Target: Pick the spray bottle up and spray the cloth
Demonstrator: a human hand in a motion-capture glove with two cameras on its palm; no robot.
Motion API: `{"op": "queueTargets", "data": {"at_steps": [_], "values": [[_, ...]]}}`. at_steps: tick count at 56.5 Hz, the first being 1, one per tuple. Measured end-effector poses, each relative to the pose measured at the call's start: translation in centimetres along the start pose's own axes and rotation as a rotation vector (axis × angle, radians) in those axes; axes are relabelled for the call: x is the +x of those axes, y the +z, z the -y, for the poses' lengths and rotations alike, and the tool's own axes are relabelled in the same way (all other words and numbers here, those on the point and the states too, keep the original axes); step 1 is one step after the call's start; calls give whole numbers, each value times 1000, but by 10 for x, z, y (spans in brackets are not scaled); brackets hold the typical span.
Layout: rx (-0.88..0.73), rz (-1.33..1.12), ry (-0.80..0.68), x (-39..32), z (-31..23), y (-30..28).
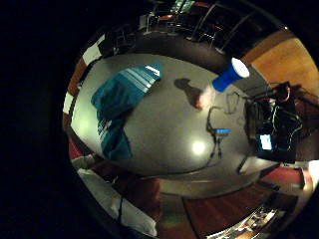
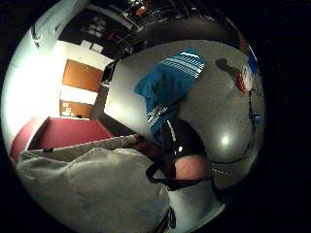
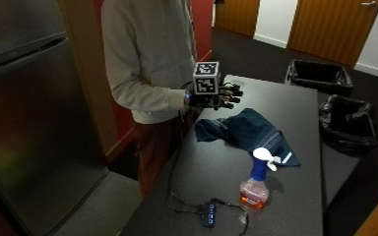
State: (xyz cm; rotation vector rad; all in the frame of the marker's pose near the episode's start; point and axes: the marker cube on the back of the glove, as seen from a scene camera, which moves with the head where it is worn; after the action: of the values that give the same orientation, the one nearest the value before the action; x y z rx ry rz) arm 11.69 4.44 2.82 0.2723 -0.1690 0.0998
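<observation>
Dark grey rectangular surface (image 3: 294, 105) carries everything; the person stands at its far end, spray bottle at the near end, cloth between them. Crumpled teal cloth with white stripes (image 3: 248, 130) lies near mid-surface, partly bunched, striped edge toward the bottle; looks dry and untouched as far as I can tell. Clear plastic spray bottle with orange liquid, blue neck and white trigger head (image 3: 257, 183) stands upright on the surface, just beyond the cloth's striped corner, well apart from the hand; palm views agree, bottle standing alone with its shadow on the surface. Small black USB hub with blue lights (image 3: 208, 214) and its cable lie beside the bottle's base, not touching it. Black-gloved right hand (image 3: 223, 96) is held in the air above the far end of the surface, near the cloth; fingers loosely curled, holding nothing.

Status, my read: nothing done; reach, grasp, lift, aim and spray all remain.
</observation>
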Motion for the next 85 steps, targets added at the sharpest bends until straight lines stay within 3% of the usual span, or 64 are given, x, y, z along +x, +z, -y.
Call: {"op": "queueTargets", "data": {"at_steps": [42, 72, 85], "values": [[300, 112, 361, 122, -38, 0], [742, 508, 613, 138, 14, 38], [800, 636, 734, 153, 45, 68]]}}
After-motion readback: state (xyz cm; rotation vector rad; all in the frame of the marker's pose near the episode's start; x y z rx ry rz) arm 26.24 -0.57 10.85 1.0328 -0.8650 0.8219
